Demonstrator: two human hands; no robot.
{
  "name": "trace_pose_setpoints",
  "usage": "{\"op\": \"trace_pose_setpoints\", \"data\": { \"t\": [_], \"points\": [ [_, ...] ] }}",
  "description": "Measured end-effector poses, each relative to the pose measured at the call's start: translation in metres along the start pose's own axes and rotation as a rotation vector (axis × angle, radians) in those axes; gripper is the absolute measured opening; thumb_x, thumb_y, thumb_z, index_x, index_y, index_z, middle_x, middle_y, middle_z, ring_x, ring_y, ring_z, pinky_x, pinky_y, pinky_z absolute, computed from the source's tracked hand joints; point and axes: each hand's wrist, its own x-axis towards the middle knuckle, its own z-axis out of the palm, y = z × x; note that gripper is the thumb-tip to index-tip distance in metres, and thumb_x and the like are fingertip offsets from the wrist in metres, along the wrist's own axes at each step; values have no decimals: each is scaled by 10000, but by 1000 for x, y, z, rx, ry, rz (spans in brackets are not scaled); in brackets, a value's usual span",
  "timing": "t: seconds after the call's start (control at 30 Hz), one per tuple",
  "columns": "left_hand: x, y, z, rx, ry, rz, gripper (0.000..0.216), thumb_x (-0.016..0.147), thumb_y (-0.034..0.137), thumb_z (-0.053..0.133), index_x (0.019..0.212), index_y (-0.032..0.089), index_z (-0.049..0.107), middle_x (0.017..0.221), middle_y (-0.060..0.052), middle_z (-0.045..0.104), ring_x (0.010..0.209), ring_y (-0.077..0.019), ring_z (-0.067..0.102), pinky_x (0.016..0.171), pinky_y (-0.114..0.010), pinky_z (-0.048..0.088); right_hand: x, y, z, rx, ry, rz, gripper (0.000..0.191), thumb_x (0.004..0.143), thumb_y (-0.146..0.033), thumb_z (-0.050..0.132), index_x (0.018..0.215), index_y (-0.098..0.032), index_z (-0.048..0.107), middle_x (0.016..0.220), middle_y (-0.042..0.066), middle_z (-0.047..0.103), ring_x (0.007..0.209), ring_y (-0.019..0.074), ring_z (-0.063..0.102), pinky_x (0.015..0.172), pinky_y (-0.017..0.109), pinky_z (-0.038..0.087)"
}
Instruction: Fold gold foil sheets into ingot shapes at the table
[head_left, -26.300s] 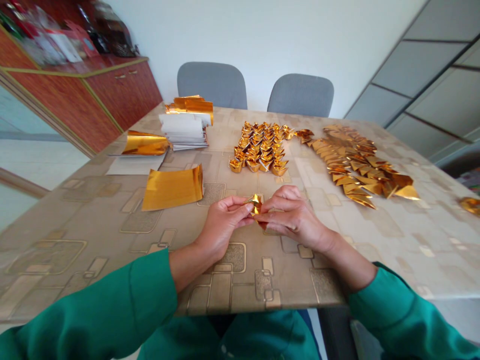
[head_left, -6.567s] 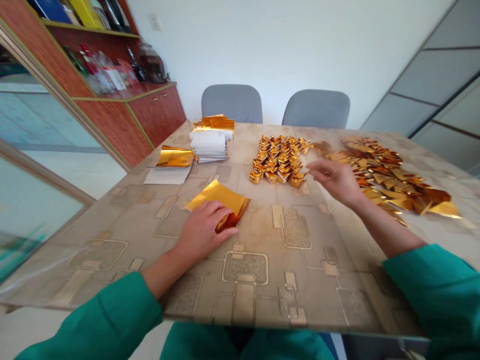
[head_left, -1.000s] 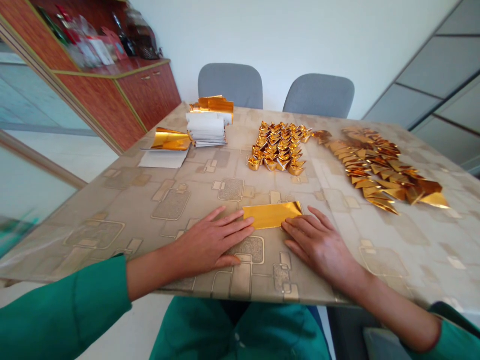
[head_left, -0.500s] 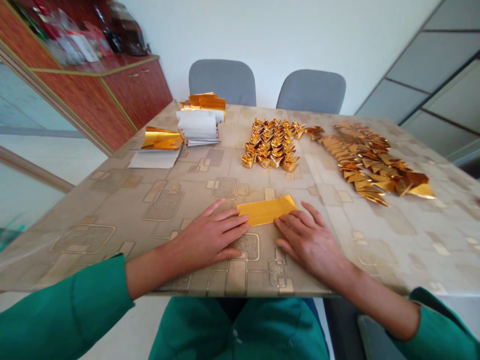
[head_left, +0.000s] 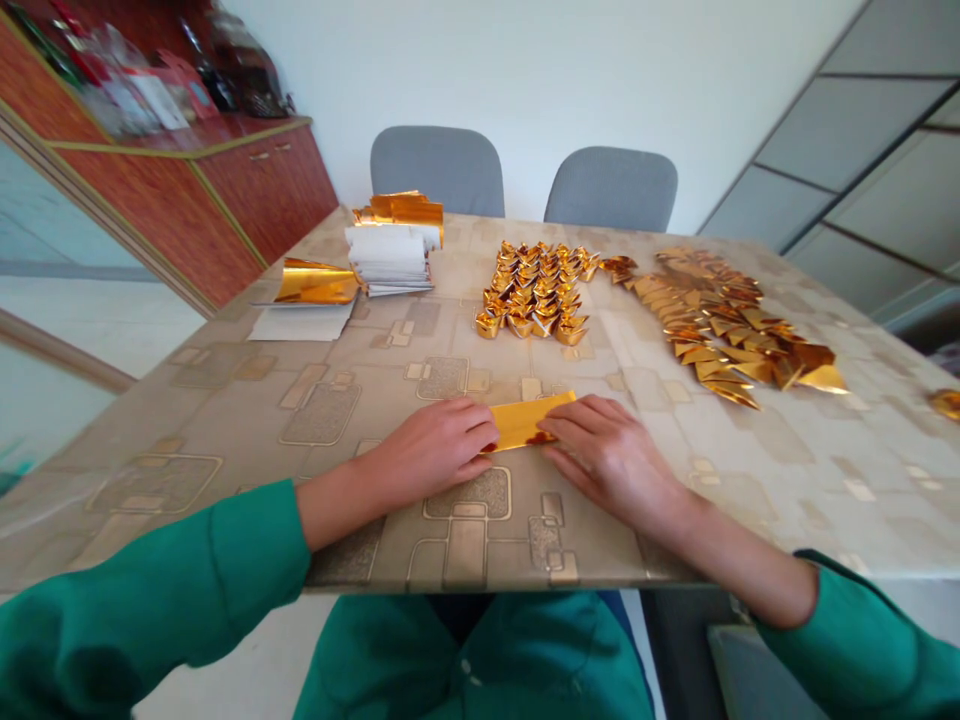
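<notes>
A folded strip of gold foil paper (head_left: 520, 420) lies on the patterned tablecloth in front of me, slightly tilted up to the right. Its left end is gripped by my left hand (head_left: 442, 440), whose fingers are curled and cover that end. My right hand (head_left: 604, 450) has its bent fingers on the strip's right end, thumb at the near edge. Dark reflections of the fingertips show in the foil. Beyond the strip stand rows of folded gold paper ingots (head_left: 534, 290). To their right spreads a pile of flatter folded gold pieces (head_left: 731, 325).
At the far left are a stack of white-backed foil sheets (head_left: 386, 260) and a smaller stack with a curled gold sheet (head_left: 315, 282). Two grey chairs (head_left: 437, 170) stand behind the table (head_left: 217, 400). A wooden cabinet (head_left: 255, 190) is at left. One gold piece (head_left: 946, 403) lies at the right edge.
My left hand's fingers have gone from stretched out to curled round the strip's left end. My right hand has moved further over the right end. The view has shifted slightly.
</notes>
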Motion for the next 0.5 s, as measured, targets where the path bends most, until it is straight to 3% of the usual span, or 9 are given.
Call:
{"op": "trace_pose_setpoints", "data": {
  "t": [0.07, 0.2, 0.37, 0.5],
  "points": [
    [3, 2, 0, 47, 22, 3, 92, 911, 208, 576, 895, 149, 646, 909, -67, 663, 829, -197, 598, 770, -322, 488, 14, -9, 7, 81, -70, -42, 161, 935, -285, 593, 1010, -157, 656, 989, 86, 685, 918, 222, 589, 794, 333, 443],
    [4, 4, 4, 81, 77, -35, 170, 933, 181, 503, 822, 148, 628, 819, -61, 647, 758, -198, 582, 727, -328, 475, 33, -19, 25, 33, -140, -41, 162, 912, -307, 621, 894, -148, 650, 891, 82, 665, 842, 222, 571, 714, 323, 414],
    [-1, -1, 4, -133, 53, -141, 123, 907, 274, 598, 938, 156, 614, 915, -60, 658, 862, -206, 598, 771, -318, 478, 31, -14, 35, 7, -90, -78, 212, 976, -236, 498, 875, -151, 663, 831, 75, 653, 803, 209, 546, 718, 323, 393],
    [-6, -9, 4, -269, 60, -241, 127, 867, 225, 640, 970, 160, 604, 961, -59, 639, 930, -213, 586, 811, -324, 469, 25, -8, 37, 195, 4, -42, 185, 938, -178, 506, 775, -164, 591, 781, 55, 621, 771, 181, 525, 724, 298, 387]
  ]
}}
